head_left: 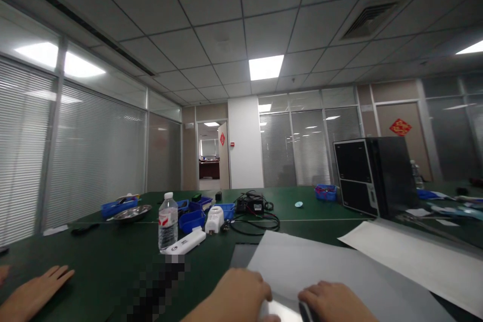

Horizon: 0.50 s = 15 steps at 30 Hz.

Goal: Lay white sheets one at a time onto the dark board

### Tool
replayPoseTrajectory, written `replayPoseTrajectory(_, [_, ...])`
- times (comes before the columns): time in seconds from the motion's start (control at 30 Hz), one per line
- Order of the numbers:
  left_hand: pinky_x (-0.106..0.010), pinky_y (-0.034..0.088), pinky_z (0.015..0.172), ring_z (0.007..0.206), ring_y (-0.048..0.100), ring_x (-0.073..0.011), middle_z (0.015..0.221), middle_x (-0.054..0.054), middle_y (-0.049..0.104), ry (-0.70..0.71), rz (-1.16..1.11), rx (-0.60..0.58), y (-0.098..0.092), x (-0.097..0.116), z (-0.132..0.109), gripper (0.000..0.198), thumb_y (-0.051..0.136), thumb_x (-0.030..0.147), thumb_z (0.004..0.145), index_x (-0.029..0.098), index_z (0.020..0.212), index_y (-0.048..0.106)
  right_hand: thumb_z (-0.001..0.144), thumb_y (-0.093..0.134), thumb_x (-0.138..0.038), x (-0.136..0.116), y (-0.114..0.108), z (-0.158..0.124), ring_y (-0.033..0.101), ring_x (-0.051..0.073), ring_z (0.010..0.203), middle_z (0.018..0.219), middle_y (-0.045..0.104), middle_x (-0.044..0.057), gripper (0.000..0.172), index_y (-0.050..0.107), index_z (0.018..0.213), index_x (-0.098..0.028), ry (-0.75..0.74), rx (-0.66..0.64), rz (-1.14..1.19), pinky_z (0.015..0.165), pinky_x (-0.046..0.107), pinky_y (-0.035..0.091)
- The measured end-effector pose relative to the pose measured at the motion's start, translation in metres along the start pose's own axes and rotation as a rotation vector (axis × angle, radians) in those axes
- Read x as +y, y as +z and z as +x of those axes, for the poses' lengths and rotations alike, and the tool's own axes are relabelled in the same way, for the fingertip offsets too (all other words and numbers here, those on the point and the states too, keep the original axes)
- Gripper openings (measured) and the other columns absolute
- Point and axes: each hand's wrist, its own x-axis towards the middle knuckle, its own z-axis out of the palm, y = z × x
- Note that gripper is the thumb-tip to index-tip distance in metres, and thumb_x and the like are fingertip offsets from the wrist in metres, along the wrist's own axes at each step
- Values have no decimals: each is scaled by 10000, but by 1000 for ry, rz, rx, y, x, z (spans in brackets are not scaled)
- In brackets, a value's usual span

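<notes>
My left hand (pixel 241 294) is low in the middle of the head view, fingers curled and thumb low, closed on the edge of a bright white flat piece (pixel 285 309). My right hand (pixel 334 302) is just to the right, its fingers bent over a dark, narrow object (pixel 306 311) with a pale edge; its kind is hidden by the hand and the frame's bottom edge. Under and beyond both hands spreads a large white sheet of paper (pixel 302 256). A dark flat panel (pixel 241 255) shows beneath the sheet's left corner.
Another person's hand (pixel 39 292) lies on the green table (pixel 98 256) at left. Ahead stand a water bottle (pixel 168 224), a white device (pixel 186 242), blue bins (pixel 191 221) and a black adapter with cables (pixel 251 205). A computer tower (pixel 372 176) and second sheet (pixel 415 261) are right.
</notes>
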Motion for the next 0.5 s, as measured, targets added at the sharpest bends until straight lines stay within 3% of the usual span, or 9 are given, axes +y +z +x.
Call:
replayPoseTrajectory(0.07, [-430, 528, 886, 965, 708, -292, 994, -68, 768, -116, -90, 201, -13, -2, -5, 319, 510, 478, 925, 282, 1012, 747, 792, 576, -163, -8, 3, -3, 734, 265, 884, 1009, 782, 12, 319, 699, 1050, -306, -63, -3, 0, 709, 313, 510])
replayPoseTrajectory(0.1, [-434, 511, 918, 986, 697, -288, 998, -77, 761, -147, -115, 237, -13, -5, -5, 343, 466, 458, 943, 268, 1010, 744, 804, 584, -187, -11, 4, -4, 731, 251, 882, 1022, 782, 4, 315, 685, 1073, -316, -111, 12, 2, 706, 301, 505])
replayPoseTrajectory(0.2, [-458, 436, 1058, 1195, 619, -305, 1261, -104, 700, -212, -180, 258, 6, -22, -2, 369, 481, 405, 927, 260, 1180, 707, 823, 609, -250, -18, 5, -8, 723, 211, 858, 1060, 782, -15, 365, 640, 1172, -352, -305, 161, 35, 693, 270, 504])
replayPoseTrajectory(0.3, [-497, 313, 1188, 1426, 438, -334, 1575, -84, 460, -262, -270, 214, 36, -48, 0, 458, 585, 406, 862, 290, 1297, 667, 853, 575, -256, -12, 0, -12, 722, 202, 874, 1064, 782, -14, 418, 609, 1259, -349, -377, 267, 96, 741, 281, 533])
replayPoseTrajectory(0.4, [-498, 285, 1210, 1471, 376, -339, 1613, -89, 392, -318, -359, 174, 57, -71, 0, 499, 567, 436, 874, 272, 1339, 648, 912, 494, -292, 19, -6, -13, 705, 224, 994, 1140, 760, 28, 408, 614, 1300, -326, -150, 233, 55, 873, 331, 536])
replayPoseTrajectory(0.5, [-497, 277, 1213, 1474, 373, -330, 1592, -102, 424, -341, -418, 149, 64, -83, -1, 532, 506, 488, 912, 261, 1381, 614, 916, 405, -226, 76, -4, -18, 685, 257, 1055, 1175, 742, 82, 435, 663, 1261, -283, 193, 216, -42, 927, 395, 516])
